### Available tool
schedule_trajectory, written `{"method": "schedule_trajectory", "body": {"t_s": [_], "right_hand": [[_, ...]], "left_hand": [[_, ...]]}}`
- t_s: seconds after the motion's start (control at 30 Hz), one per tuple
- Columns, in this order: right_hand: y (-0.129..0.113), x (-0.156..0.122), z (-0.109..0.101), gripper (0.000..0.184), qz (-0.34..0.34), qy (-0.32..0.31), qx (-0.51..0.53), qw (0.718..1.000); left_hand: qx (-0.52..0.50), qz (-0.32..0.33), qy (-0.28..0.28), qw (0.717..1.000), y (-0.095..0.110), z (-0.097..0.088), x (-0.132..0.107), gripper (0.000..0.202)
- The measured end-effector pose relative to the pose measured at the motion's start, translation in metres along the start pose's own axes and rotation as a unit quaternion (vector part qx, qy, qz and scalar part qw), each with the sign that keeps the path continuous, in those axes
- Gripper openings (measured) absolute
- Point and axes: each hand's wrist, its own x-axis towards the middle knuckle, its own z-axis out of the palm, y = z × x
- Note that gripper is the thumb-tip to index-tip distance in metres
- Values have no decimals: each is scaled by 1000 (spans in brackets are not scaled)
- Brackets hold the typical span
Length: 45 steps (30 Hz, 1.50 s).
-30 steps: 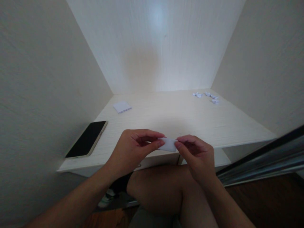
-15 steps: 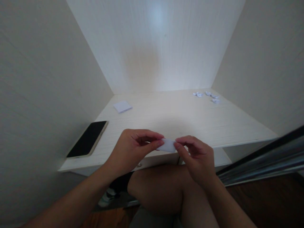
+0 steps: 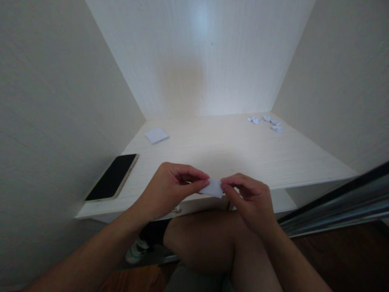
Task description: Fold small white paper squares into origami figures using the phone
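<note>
A small piece of white paper (image 3: 214, 188) is held between my two hands, just above the front edge of the desk. My left hand (image 3: 174, 186) pinches its left end between thumb and fingers. On the other side, my right hand (image 3: 251, 194) grips the right end near the upper corner, thumb against forefinger. The paper's lower right corner hangs free below the right fingertips. Whether it is folded inside cannot be made out.
On the white desk (image 3: 194, 150), a square stack of paper (image 3: 157, 136) lies at the back left. A tablet-like device (image 3: 112, 178) with a dark screen rests at the left edge. Several small crumpled or folded paper pieces (image 3: 276, 129) sit at the back right. Walls enclose three sides.
My right fingers have shifted slightly left along the paper to its upper right corner, leaving the lower right corner showing. Both hands still hold it.
</note>
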Motion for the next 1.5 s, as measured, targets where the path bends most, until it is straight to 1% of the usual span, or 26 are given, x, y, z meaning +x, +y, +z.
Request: {"method": "schedule_trajectory", "body": {"t_s": [0.17,0.27,0.43,0.57,0.73,0.83,0.93,1.0,1.07,1.17,1.23,1.33,1.4,1.47,1.5], "right_hand": [[-4,3,1,14,-37,-20,-22,999],[-6,4,2,16,-37,-25,-4,999],[-5,3,4,13,-2,-24,22,999],[-5,2,4,10,25,-21,29,999],[-5,3,3,10,57,-41,38,997],[-4,3,3,10,70,-48,40,996],[-4,3,3,10,102,-61,48,992],[-3,3,3,11,129,-87,55,986],[-3,3,3,13,139,-120,53,982],[-3,4,3,15,115,-155,14,981],[-3,4,4,14,87,-160,-30,983],[-4,4,4,13,62,-152,-74,984],[-4,3,3,15,54,-140,-86,985],[-3,3,3,15,38,-118,-97,988],[-2,2,2,15,29,-103,-102,989]], "left_hand": [[6,-5,-2,1000,7,0,-1,10],[12,-9,-5,1000,9,1,-2,9],[15,-9,-11,1000,9,-1,-2,11],[32,-17,-14,999,13,-3,-1,11],[39,-37,-27,998,17,-8,2,11],[20,-51,-44,998,14,-10,5,13],[35,-61,-65,995,13,-10,8,11],[56,-62,-90,992,15,-11,11,10],[84,-51,-120,988,19,-13,15,9],[144,-18,-164,976,25,-18,22,9],[178,-4,-196,964,28,-19,28,11],[201,6,-235,951,33,-19,35,12],[202,15,-231,952,36,-18,36,13],[187,21,-207,960,37,-15,33,21],[174,24,-185,967,37,-14,30,26]]}}
